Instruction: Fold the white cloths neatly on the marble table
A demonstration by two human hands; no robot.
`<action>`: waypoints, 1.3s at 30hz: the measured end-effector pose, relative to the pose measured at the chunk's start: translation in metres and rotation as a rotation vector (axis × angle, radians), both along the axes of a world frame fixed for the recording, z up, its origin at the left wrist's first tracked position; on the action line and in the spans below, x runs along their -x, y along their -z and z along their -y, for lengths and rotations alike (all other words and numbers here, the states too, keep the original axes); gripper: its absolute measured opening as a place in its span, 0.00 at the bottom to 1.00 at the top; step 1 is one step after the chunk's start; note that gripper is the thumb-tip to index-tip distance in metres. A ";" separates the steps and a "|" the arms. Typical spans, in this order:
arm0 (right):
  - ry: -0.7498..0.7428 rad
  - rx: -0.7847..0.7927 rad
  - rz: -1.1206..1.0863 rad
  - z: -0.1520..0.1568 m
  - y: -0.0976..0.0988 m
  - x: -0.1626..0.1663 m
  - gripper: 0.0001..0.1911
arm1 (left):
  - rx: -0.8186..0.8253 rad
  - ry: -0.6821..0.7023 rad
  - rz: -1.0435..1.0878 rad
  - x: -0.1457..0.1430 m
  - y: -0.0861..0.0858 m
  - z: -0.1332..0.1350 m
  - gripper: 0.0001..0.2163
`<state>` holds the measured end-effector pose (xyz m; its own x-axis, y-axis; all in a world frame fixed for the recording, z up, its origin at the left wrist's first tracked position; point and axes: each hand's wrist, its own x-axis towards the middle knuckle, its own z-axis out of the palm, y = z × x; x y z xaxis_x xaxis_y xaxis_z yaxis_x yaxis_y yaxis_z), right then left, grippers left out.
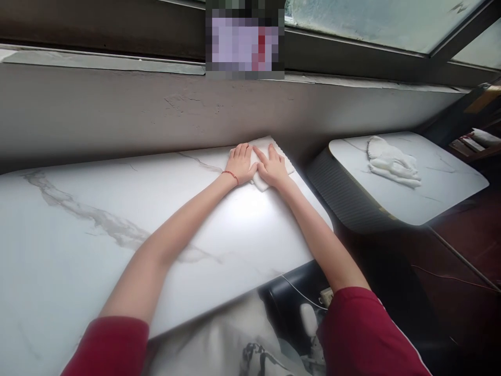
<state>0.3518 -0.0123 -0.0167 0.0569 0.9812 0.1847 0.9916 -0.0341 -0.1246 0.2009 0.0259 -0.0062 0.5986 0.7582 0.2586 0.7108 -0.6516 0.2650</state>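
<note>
A white cloth (270,145) lies at the far right corner of a white marble table (117,209), close to the grey wall. My left hand (241,164) rests flat on the cloth's left part, fingers stretched out, a red string bracelet on the wrist. My right hand (273,167) lies flat on the cloth beside it, fingers spread. The two hands touch at the thumbs. Both arms reach far forward across the tabletop.
A grey wall (117,109) and window sill run behind the table. To the right stands a second, smaller marble table (438,193) with a crumpled white cloth (391,162) on it. Below the table edge lie white cables and a plug (324,296) on a dark floor.
</note>
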 end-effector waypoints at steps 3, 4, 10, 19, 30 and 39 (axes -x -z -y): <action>-0.024 -0.006 0.033 0.004 0.000 0.000 0.32 | 0.029 0.042 -0.042 0.002 0.000 -0.001 0.31; -0.031 -0.006 0.046 0.005 0.000 -0.001 0.32 | 0.036 0.047 -0.054 0.002 -0.001 -0.001 0.31; -0.030 0.020 0.109 0.009 -0.009 0.000 0.31 | 0.018 0.064 -0.083 0.005 -0.004 -0.001 0.30; -0.080 0.000 0.117 0.042 -0.009 -0.007 0.32 | 0.022 0.122 -0.132 0.006 -0.010 0.030 0.30; 0.010 -0.145 0.151 0.224 0.000 0.014 0.31 | -0.134 0.378 -0.245 0.019 -0.012 0.177 0.30; -0.112 -0.147 0.187 0.231 -0.001 0.087 0.36 | -0.151 0.382 -0.324 0.103 -0.010 0.190 0.33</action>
